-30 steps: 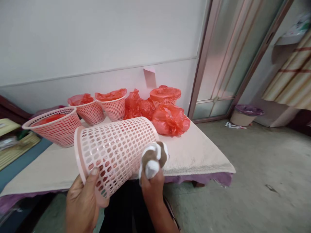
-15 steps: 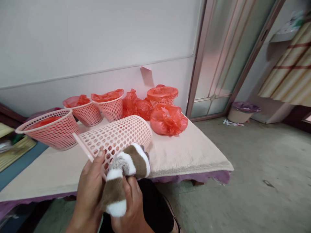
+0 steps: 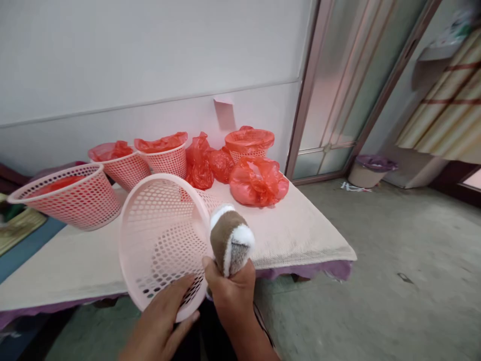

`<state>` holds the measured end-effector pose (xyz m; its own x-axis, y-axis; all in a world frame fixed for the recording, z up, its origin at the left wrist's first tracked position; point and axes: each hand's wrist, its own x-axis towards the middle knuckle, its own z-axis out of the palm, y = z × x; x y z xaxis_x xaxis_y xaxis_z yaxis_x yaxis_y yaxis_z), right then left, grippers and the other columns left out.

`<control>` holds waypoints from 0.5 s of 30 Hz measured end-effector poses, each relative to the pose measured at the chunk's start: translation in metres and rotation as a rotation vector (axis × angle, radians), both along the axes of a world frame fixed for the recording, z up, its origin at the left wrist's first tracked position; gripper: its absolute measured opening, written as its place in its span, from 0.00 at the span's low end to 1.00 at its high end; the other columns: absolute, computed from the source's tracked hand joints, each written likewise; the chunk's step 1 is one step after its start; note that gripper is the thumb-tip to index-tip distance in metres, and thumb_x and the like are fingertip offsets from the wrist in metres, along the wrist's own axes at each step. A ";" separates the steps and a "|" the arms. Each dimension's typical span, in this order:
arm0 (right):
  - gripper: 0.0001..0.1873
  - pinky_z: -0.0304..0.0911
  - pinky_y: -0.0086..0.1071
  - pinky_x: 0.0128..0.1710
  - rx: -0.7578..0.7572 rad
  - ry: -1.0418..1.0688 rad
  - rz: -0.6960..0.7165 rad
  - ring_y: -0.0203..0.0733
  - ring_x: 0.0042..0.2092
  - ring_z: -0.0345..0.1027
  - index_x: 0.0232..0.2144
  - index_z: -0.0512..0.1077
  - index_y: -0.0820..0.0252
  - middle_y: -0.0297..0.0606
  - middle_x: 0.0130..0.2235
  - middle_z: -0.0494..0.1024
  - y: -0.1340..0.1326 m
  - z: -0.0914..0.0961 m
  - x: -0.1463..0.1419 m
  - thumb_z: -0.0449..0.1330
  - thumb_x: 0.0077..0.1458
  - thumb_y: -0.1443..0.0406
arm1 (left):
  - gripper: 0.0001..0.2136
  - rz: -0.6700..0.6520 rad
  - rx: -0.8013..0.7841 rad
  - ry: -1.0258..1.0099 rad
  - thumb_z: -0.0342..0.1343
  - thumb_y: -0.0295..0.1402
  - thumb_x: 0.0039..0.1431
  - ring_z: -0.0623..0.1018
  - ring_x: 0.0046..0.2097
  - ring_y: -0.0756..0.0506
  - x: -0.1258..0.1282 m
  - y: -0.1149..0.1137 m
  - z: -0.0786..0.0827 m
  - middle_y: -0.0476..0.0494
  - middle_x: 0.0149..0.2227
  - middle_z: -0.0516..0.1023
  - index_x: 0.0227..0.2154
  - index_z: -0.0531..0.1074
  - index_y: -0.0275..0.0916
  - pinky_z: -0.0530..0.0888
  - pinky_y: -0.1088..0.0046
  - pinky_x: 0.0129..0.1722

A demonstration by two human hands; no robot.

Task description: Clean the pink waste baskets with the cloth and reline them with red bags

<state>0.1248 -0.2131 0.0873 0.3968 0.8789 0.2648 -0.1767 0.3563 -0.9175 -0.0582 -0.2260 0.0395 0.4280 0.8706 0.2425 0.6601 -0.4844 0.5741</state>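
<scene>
My left hand (image 3: 164, 322) grips the lower rim of an empty pink perforated basket (image 3: 162, 240), fingers inside and thumb outside. The basket is tipped so its open mouth faces me. My right hand (image 3: 229, 291) is closed around a brown and white fluffy cloth (image 3: 230, 239), held upright against the basket's right rim. Both hover at the near edge of a table (image 3: 78, 265) covered with a cream cloth.
On the table stand several pink baskets lined with red plastic bags: one at the left (image 3: 65, 200), two behind (image 3: 121, 163) (image 3: 165, 155), one at the back (image 3: 248, 143). Loose red bags (image 3: 258, 180) lie by them. A wall runs behind; a bin (image 3: 370, 170) stands by the door.
The basket turned from lying on its side to its mouth facing me. My right hand moved the cloth from the basket's side to its right rim.
</scene>
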 end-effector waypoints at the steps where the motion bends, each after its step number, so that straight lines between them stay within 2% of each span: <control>1: 0.07 0.60 0.27 0.23 0.013 0.028 0.029 0.31 0.23 0.57 0.23 0.67 0.60 0.27 0.21 0.63 -0.001 0.003 0.001 0.61 0.50 0.66 | 0.24 -0.037 0.119 0.093 0.60 0.35 0.56 0.76 0.54 0.39 -0.004 0.002 -0.004 0.41 0.55 0.76 0.57 0.68 0.49 0.73 0.63 0.54; 4: 0.05 0.66 0.30 0.30 0.082 0.031 0.037 0.36 0.28 0.65 0.29 0.72 0.61 0.32 0.26 0.71 0.003 0.000 0.001 0.60 0.53 0.64 | 0.20 -0.124 0.384 0.137 0.56 0.30 0.59 0.79 0.50 0.44 -0.006 0.009 0.002 0.43 0.50 0.79 0.55 0.70 0.46 0.73 0.72 0.51; 6: 0.06 0.68 0.33 0.36 0.093 -0.012 -0.017 0.39 0.32 0.69 0.33 0.73 0.61 0.36 0.30 0.75 0.013 -0.012 0.005 0.59 0.55 0.63 | 0.17 -0.087 0.422 0.082 0.54 0.29 0.61 0.80 0.48 0.45 -0.003 0.010 0.016 0.43 0.48 0.81 0.53 0.71 0.43 0.73 0.76 0.50; 11: 0.14 0.68 0.38 0.38 -0.016 -0.220 -0.339 0.46 0.37 0.71 0.41 0.71 0.62 0.39 0.33 0.76 0.044 -0.061 0.024 0.60 0.51 0.64 | 0.09 0.203 0.342 -0.135 0.55 0.34 0.60 0.83 0.36 0.46 0.012 0.003 0.046 0.47 0.38 0.84 0.40 0.79 0.40 0.77 0.79 0.38; 13: 0.15 0.68 0.39 0.37 -0.035 -0.307 -0.430 0.47 0.37 0.71 0.42 0.71 0.62 0.40 0.33 0.75 0.044 -0.071 0.024 0.59 0.51 0.65 | 0.11 0.331 0.251 -0.219 0.57 0.39 0.58 0.82 0.35 0.44 0.019 0.002 0.051 0.46 0.35 0.84 0.36 0.80 0.40 0.77 0.77 0.37; 15: 0.16 0.69 0.40 0.36 0.044 -0.401 -0.424 0.47 0.36 0.70 0.44 0.70 0.62 0.41 0.34 0.75 0.033 -0.069 0.011 0.56 0.52 0.67 | 0.13 0.467 0.118 -0.353 0.60 0.43 0.55 0.82 0.35 0.43 0.027 0.003 0.055 0.45 0.34 0.84 0.34 0.80 0.39 0.77 0.75 0.37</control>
<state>0.1358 -0.1803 0.0182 0.5724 0.6502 0.4995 0.3478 0.3592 -0.8661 -0.0311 -0.2225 0.0941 -0.1180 0.9059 0.4068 0.5976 -0.2624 0.7576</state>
